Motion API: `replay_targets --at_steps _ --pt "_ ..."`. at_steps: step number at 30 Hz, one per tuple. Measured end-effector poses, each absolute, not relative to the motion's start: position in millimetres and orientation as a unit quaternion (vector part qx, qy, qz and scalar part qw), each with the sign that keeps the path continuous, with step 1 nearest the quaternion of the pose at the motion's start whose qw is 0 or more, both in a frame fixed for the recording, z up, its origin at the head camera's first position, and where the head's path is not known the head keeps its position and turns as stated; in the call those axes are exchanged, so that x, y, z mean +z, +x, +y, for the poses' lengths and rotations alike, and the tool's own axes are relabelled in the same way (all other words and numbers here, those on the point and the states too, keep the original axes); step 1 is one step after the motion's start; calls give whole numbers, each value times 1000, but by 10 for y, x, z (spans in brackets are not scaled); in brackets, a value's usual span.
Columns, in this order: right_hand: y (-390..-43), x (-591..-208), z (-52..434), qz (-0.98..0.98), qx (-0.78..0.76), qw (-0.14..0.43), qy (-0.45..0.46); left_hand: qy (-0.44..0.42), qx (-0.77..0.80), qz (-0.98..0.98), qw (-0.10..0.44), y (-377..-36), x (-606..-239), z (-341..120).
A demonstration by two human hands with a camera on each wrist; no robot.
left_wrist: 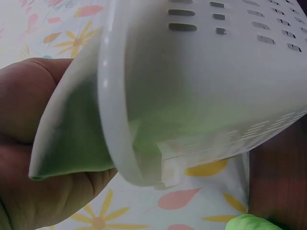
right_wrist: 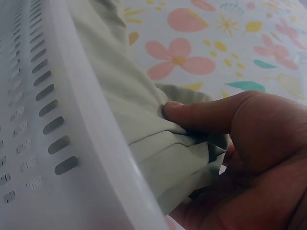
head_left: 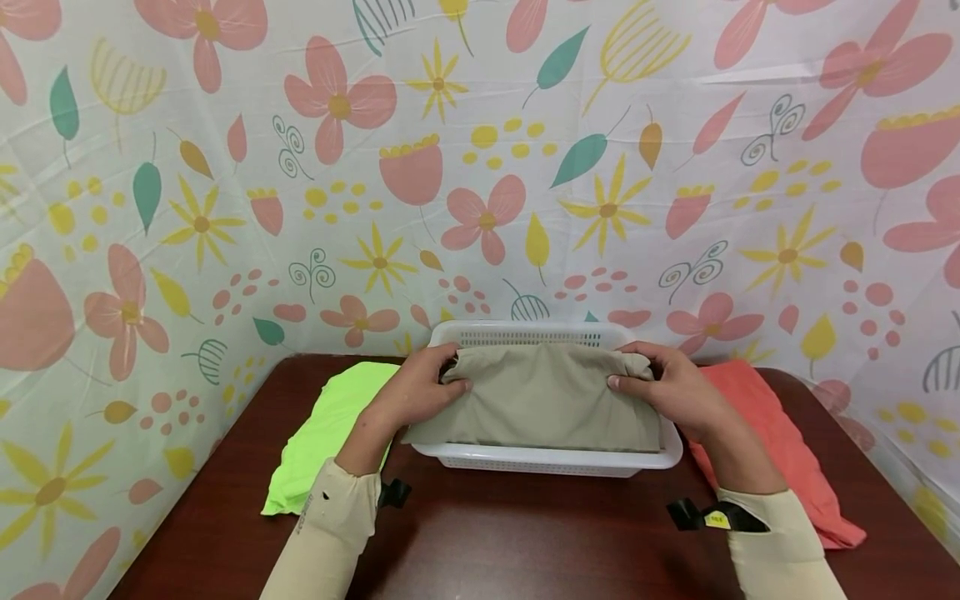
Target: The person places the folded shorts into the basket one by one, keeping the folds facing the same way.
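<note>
Khaki folded cloth lies across top of white perforated plastic basket, which sits at back-centre of dark brown wooden tabletop, close to rear edge. Cloth spans basket w/ front part draping over near rim; far rim and slotted back wall visible behind it.

L hand grips cloth's left end: fingers curled over bunched fabric, thumb on top. L wrist view: palm against a flap of fabric just beside basket's rounded rim; fingertips not visible there. R hand grips cloth's right end, fingers curled round gathered edge, thumb tip pressing on top surface. R wrist view confirms: thumb pinching folds of pale cloth right next to basket wall. Both hands at approx same height, at opposite ends of basket.

Neon-green cloth lies flat on tabletop left of basket, reaching toward left edge; L forearm passes over it. Coral-orange cloth lies on right side, running toward right edge, partly under R forearm. Both forearms in beige sleeves, black strap at each wrist. Floral-print sheet (pink flowers, yellow stars, teal leaves) walls in tabletop at back and sides.
</note>
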State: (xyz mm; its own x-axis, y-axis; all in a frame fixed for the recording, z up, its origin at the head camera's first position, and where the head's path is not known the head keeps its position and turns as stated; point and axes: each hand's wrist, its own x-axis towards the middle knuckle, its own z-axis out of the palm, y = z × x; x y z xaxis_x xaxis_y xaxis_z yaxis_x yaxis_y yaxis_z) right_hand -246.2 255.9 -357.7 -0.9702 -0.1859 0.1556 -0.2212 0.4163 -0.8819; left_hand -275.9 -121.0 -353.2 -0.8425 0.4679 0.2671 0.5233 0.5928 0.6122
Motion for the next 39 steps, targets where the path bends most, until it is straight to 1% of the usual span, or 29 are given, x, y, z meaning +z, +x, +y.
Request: replay_targets --at_steps 18,27,39 --pt "-2471 -3584 2550 -872 480 21 97 -263 -334 -905 11 -2760 -3601 -1170" --pt "-2488 -3602 2534 -886 453 19 103 -257 -325 -910 1 -2770 -3637 -1135" --pt "-2521 -3649 2493 -921 370 49 115 -274 -274 -922 -1 -2784 -3738 -1056"
